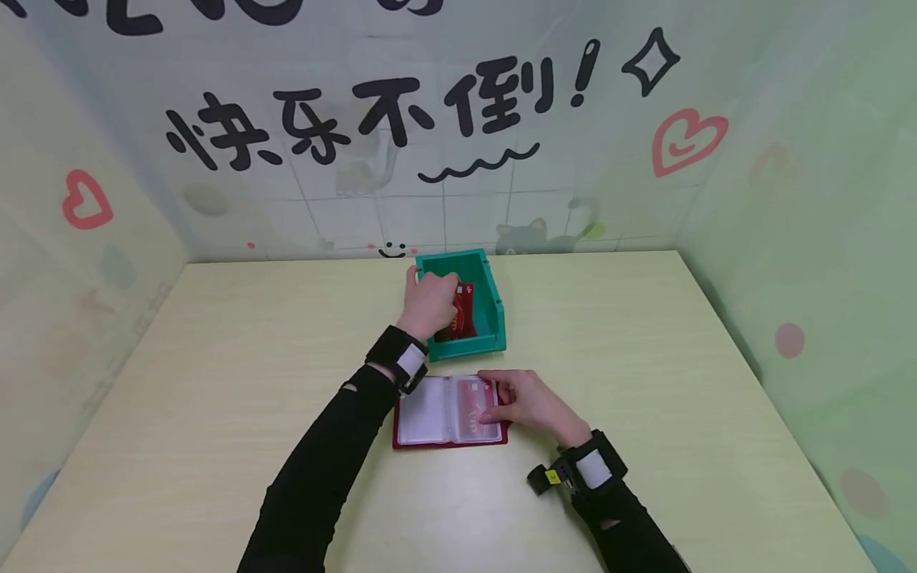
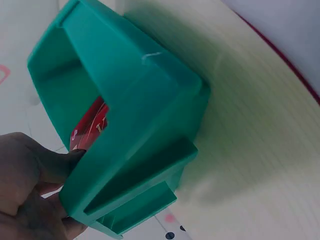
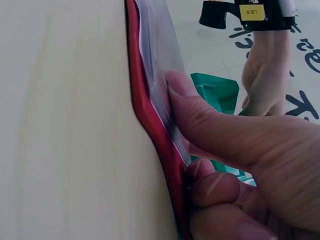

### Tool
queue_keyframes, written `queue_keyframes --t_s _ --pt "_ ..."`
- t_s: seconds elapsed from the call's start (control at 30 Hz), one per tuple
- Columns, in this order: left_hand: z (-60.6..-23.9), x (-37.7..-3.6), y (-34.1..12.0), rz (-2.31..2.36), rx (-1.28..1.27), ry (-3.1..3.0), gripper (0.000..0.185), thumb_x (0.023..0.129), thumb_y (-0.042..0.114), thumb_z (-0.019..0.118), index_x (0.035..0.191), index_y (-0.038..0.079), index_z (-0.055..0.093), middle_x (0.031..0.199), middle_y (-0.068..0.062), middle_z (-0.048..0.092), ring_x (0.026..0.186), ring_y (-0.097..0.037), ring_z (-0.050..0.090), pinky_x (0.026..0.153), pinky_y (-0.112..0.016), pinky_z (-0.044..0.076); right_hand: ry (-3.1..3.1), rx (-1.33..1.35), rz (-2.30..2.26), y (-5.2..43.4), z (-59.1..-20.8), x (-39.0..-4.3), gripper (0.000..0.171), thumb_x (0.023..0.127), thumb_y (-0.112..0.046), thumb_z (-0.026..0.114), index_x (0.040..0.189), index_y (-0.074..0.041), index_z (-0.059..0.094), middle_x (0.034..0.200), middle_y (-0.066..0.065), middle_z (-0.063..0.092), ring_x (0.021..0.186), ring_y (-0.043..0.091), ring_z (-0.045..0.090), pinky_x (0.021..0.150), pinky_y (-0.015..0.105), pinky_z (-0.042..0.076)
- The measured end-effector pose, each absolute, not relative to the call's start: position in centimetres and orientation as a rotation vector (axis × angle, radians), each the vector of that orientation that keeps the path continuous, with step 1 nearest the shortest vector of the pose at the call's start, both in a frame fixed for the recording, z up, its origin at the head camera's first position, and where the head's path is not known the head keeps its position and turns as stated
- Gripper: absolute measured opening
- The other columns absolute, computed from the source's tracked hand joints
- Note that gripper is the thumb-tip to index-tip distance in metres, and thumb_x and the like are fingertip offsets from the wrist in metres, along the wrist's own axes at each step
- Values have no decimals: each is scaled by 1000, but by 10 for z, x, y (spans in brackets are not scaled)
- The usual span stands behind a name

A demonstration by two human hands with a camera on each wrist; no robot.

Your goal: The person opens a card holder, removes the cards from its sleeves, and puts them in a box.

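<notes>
A green plastic bin stands at the middle back of the table, with red cards inside. My left hand reaches into it, fingers curled onto a red card by the bin's rim; the thumb lies at the bin's left wall. In front of the bin a red card holder lies open, with clear sleeves and a pink card in its right page. My right hand pinches the holder's right edge: the thumb presses the sleeve and the other fingers curl under the cover.
The pale wooden table is enclosed by printed walls at the back and on both sides. Both forearms wear black sleeves and wrist-mounted cameras.
</notes>
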State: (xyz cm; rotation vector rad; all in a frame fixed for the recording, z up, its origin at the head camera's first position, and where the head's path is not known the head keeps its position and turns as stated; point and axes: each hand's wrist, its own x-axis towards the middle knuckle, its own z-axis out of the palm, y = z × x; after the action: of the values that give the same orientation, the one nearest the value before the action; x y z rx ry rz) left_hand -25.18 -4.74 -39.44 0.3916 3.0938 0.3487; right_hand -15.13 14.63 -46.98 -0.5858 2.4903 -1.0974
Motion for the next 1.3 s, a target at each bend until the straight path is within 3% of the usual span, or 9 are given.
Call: queue_keyframes --t_s 0.1,0.2,0.37,0.53,0.63,0.8,0.97,1.2,1.3 --pt "-400 -253 -45 202 389 3117 22 93 19 70 112 7 69 101 -14 73 122 -36 57 124 -62 10 2489 -597 -1094 146 -470 -151 68 83 -22 83 142 -6 56 80 4 46 79 15 47 56 20 34" --pt "-404 -253 -42 42 385 3154 12 97 19 66 99 10 73 106 -16 70 128 -38 49 124 -62 7 2493 -604 -1086 146 -470 -152 67 83 -23 83 142 -6 56 79 3 46 79 15 47 56 20 34" --pt "-413 -250 -39 -93 389 3193 25 101 13 55 88 14 76 104 -16 70 131 -38 45 126 -59 5 2495 -601 -1083 146 -471 -152 67 83 -23 83 142 -7 56 78 3 45 78 15 46 56 19 33" --pt "-415 -243 -38 20 438 3251 16 98 9 59 96 12 75 112 -16 68 131 -36 44 126 -58 11 2488 -600 -1088 145 -471 -152 68 83 -24 83 142 -7 56 80 3 46 80 15 47 56 20 35" --pt "-408 -231 -36 166 552 3284 13 97 11 63 104 8 73 117 -17 67 123 -35 49 119 -52 31 2489 -589 -1097 145 -471 -152 68 82 -24 84 142 -7 56 81 4 46 81 15 47 56 20 35" --pt "-399 -196 -34 586 742 3134 18 99 15 63 111 4 71 108 -13 71 102 -28 62 93 -38 55 2488 -597 -1118 146 -471 -151 69 82 -22 84 142 -7 56 80 4 49 77 15 48 56 19 38" --pt "-411 -162 -47 876 659 2865 22 96 16 68 114 4 70 105 -10 74 92 -22 66 87 -36 59 2505 -572 -1106 145 -471 -151 69 81 -24 85 142 -10 57 81 4 52 78 16 49 58 20 38" --pt "-441 -144 -72 1050 491 2723 27 99 22 64 122 8 69 113 -8 73 94 -20 64 89 -40 58 2520 -563 -1118 145 -472 -149 69 82 -22 84 142 -6 56 118 10 66 102 19 54 71 19 53" --pt "-449 -143 -80 1204 441 2657 28 100 22 62 124 8 68 118 -8 72 96 -21 66 89 -39 58 2514 -568 -1120 145 -472 -149 66 84 -22 82 143 -7 56 109 9 65 97 18 53 68 18 50"
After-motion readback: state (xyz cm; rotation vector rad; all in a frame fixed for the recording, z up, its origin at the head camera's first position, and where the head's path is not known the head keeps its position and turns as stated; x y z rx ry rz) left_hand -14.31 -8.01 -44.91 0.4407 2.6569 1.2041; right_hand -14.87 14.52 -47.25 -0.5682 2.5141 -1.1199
